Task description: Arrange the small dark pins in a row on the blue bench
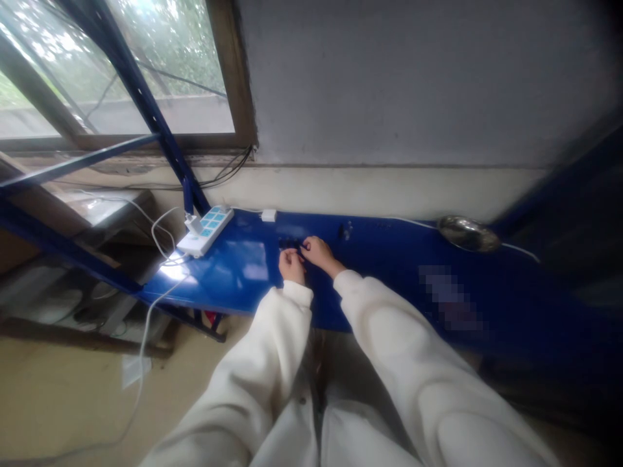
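Over the blue tabletop [224, 275], my two hands work close together, fingertips nearly meeting. My left hand [293, 264] has its fingers curled into a pinch. From the right, my right hand [318, 252] reaches in with thumb and fingers pressed together. Whatever sits between the fingers of either hand is too small to make out. Just beyond the fingertips lies a short row of small dark pieces [288, 243]. Farther right and back are a few more small pieces [347, 229], some dark and some clear.
A white power strip [208, 228] with plugs and cords lies at the table's left end. Behind the hands is a small white box [269, 215]. A shiny metal dish [468, 233] stands at the back right. Blue metal posts [168, 139] rise at left before a window.
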`<state>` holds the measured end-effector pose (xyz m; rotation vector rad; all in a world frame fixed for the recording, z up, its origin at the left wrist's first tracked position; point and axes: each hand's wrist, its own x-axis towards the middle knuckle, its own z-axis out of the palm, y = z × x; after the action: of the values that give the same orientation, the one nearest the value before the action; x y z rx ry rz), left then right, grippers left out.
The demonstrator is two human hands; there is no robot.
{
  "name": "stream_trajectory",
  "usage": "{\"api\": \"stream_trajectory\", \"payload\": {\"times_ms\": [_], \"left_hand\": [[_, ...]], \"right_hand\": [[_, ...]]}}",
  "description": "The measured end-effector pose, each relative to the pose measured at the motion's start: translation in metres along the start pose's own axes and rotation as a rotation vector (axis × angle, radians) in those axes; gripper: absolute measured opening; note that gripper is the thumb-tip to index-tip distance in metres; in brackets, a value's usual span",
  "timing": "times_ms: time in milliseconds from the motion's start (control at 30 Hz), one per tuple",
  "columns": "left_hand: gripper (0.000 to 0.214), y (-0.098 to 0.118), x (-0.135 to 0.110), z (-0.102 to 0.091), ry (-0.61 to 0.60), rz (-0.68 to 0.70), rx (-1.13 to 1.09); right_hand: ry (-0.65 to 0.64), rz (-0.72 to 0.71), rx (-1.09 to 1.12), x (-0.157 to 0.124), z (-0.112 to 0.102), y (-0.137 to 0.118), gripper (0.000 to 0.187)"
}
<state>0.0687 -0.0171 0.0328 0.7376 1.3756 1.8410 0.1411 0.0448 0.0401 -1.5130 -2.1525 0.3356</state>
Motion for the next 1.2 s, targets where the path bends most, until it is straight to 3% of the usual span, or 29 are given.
{"api": "stream_trajectory", "payload": {"times_ms": [433, 567, 700, 833, 1000, 1200], "left_hand": [[0.007, 0.006, -0.003, 0.0, -0.009, -0.001, 0.001], [0.006, 0.004, -0.003, 0.0, -0.02, 0.013, 0.006], [0.005, 0.002, -0.003, -0.001, -0.041, 0.044, 0.027], [0.019, 0.003, -0.007, 0.001, -0.17, 0.089, 0.058], [0.044, 0.006, -0.013, 0.004, -0.353, 0.136, 0.073], [0.037, 0.0, -0.011, 0.002, -0.482, 0.181, 0.146]], "right_hand": [[0.093, 0.108, -0.083, -0.001, 0.005, -0.002, 0.014], [0.159, 0.176, 0.055, -0.002, 0.001, 0.005, 0.014], [0.318, 0.212, 0.322, -0.007, -0.012, 0.014, 0.016], [0.414, 0.1, 0.518, -0.028, -0.028, 0.018, 0.02], [0.358, -0.022, 0.501, -0.065, -0.033, 0.022, 0.021], [0.316, -0.035, 0.514, -0.082, -0.026, 0.031, 0.017]]}}
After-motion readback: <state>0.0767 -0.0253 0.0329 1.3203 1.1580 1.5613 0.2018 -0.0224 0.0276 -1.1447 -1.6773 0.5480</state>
